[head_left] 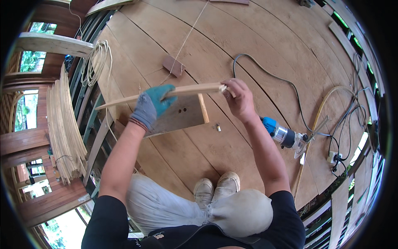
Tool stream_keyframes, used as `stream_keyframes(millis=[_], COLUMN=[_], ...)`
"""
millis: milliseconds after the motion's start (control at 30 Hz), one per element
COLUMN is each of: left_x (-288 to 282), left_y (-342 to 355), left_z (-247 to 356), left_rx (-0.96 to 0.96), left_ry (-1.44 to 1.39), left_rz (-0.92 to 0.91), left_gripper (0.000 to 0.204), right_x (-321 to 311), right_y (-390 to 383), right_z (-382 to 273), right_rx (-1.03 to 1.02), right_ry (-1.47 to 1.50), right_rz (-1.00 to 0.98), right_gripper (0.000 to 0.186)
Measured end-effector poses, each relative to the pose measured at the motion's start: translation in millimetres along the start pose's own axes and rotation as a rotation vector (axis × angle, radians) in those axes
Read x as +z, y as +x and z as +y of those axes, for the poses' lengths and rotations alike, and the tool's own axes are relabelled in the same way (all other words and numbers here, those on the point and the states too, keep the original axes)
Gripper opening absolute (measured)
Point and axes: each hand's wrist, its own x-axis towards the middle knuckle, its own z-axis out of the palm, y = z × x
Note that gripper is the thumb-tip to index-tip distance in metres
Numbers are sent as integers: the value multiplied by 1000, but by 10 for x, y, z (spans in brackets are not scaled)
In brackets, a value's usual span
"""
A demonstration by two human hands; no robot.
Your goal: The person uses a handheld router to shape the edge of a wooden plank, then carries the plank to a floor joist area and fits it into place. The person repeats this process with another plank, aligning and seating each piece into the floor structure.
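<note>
Holding wooden strip (198,89) aloft, not yet set down — clasping with gloved left hand (154,103), pinching end with fingers of right hand (239,98).

A wooden strip (199,88) spans from the left grip (155,103) to the right grip (238,98), barring the way straight ahead. Below it, a box-like wooden piece (203,108) takes up room on the left — the floor (240,162) between this and the power tool (284,135) offers passage. Farther right, a dark cord (296,89) loops across; ahead, a string (188,35) crosses beside a reddish-brown block (172,64).
</note>
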Motion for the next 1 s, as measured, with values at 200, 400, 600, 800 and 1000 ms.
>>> stream_keyframes(millis=[200,400,600,800,1000], left_x=[-602,-288,483,1077,1253], left_y=[549,831,741,372,-34], left_z=[375,627,694,488,174], left_rx=[-84,17,90,180,141], left_ry=[-128,-127,-99,-88,14], left_rz=[-228,-338,-265,-60,32], left_gripper=[25,26,41,54,57], right_x=[-602,-918,-895,-886,-794], right_y=[-36,-474,-1019,-1418,-1577], right_z=[-495,-610,-512,-371,-211], right_rx=[207,517,739,894,1040], right_ry=[206,554,826,974,1107], right_rz=[-27,-150,-176,-172,-93], right_gripper=[19,26,27,30,28])
